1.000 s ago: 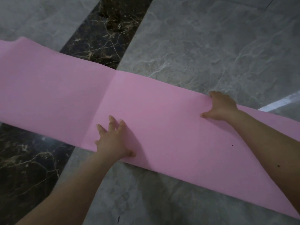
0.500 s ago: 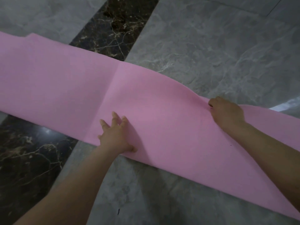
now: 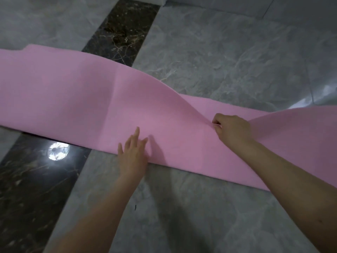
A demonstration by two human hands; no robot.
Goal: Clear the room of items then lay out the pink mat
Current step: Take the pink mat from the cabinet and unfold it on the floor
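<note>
Mat runs left to right across both arms; right hand pinches its middle, left hand presses flat at near edge

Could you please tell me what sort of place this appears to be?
Probably an indoor room with a polished floor: grey marble-look tiles, a dark veined strip reflecting a light, and a pink mat spread on it.
</note>
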